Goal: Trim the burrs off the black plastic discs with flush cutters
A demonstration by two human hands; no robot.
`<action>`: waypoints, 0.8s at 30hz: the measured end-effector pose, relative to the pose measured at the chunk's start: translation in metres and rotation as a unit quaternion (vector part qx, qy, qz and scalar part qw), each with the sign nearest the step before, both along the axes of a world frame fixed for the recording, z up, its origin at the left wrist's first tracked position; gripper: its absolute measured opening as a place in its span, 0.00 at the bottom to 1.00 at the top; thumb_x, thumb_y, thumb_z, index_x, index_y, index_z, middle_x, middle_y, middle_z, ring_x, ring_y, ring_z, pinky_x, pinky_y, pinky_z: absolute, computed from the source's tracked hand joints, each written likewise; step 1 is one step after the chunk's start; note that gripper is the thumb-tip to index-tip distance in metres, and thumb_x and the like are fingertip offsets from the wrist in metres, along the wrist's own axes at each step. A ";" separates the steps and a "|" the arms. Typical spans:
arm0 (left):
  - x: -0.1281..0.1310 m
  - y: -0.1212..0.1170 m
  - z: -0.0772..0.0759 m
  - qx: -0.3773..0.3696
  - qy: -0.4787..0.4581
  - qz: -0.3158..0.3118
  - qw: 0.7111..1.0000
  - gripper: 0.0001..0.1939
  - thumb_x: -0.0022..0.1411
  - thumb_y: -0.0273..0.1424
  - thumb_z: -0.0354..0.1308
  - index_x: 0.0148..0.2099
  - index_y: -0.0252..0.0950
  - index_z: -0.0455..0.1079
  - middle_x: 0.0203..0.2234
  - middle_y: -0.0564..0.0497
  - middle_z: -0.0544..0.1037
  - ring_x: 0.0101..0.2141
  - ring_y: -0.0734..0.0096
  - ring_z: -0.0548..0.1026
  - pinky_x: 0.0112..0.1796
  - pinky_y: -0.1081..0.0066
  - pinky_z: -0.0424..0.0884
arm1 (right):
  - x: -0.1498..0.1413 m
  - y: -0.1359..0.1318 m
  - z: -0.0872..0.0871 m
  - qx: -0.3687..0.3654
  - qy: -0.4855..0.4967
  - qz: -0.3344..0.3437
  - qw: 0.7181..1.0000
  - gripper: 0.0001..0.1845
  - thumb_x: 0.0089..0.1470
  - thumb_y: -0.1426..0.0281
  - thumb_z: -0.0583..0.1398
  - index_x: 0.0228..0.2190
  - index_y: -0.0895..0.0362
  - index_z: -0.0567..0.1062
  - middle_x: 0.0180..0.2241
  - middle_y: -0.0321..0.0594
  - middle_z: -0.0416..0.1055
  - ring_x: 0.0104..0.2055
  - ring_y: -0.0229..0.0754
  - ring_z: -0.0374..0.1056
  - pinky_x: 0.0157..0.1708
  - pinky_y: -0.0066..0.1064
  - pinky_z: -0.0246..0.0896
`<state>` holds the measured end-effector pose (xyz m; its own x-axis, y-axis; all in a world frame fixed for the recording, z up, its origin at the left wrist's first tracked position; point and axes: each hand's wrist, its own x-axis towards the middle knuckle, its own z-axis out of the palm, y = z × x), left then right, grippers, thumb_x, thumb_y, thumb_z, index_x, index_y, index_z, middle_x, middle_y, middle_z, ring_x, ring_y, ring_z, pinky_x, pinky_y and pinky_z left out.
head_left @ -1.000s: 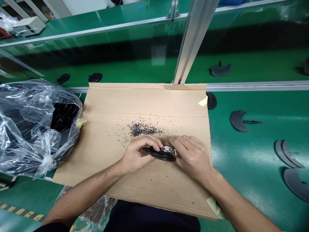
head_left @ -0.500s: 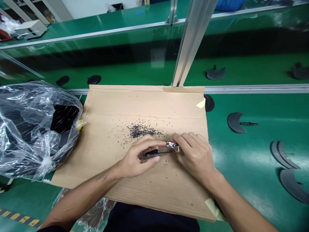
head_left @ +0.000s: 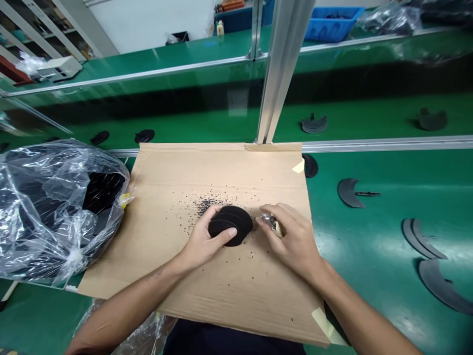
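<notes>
My left hand (head_left: pixel 207 239) grips a black rounded plastic part (head_left: pixel 232 224), thumb on top and fingers beneath. The part's broad face, marked with curved lines, is turned up towards me. In my right hand (head_left: pixel 291 236) is a pair of small nippers (head_left: pixel 272 223); their metal head shows between thumb and fingers, with a bit of pale handle. A short gap separates the nippers from the part's right edge. Tiny black scraps (head_left: pixel 207 203) lie scattered on the cardboard sheet (head_left: pixel 177 170), densest just behind my left hand.
A clear plastic bag (head_left: pixel 62 207) with black parts inside stands left of the cardboard. On the green table to the right lie several curved black pieces (head_left: pixel 349 192). An aluminium post (head_left: pixel 283 74) rises at the cardboard's back edge. A blue basket (head_left: pixel 332 23) sits farther back.
The black part was edge-on with the nippers close against it; now its face is turned up. The nippers have come away to the right of it. The whole view has tilted up slightly.
</notes>
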<state>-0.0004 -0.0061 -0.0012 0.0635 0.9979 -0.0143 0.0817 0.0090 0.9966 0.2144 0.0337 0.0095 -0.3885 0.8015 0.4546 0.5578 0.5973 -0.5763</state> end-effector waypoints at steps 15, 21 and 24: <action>-0.013 0.041 0.013 0.074 0.038 -0.238 0.968 0.19 0.71 0.43 0.49 0.51 0.39 0.75 0.41 0.42 0.84 0.40 0.58 0.83 0.38 0.65 0.82 | -0.009 -0.003 -0.004 0.088 0.050 0.085 0.991 0.06 0.60 0.75 0.59 0.40 0.54 0.72 0.30 0.40 0.75 0.32 0.42 0.69 0.32 0.33 0.62; -0.024 0.069 0.039 0.073 0.094 -0.336 0.934 0.18 0.65 0.47 0.58 0.43 0.39 0.79 0.30 0.47 0.83 0.28 0.64 0.82 0.27 0.71 0.79 | -0.002 -0.002 -0.009 0.120 0.018 0.041 0.992 0.07 0.61 0.75 0.57 0.42 0.55 0.71 0.31 0.42 0.74 0.32 0.44 0.69 0.32 0.34 0.60; -0.036 0.097 0.057 0.095 0.124 -0.311 0.937 0.14 0.64 0.41 0.62 0.44 0.37 0.79 0.36 0.46 0.84 0.33 0.64 0.82 0.33 0.69 0.80 | 0.003 0.002 -0.008 0.129 0.026 -0.007 0.991 0.06 0.61 0.75 0.57 0.40 0.56 0.71 0.32 0.42 0.74 0.32 0.44 0.68 0.33 0.34 0.60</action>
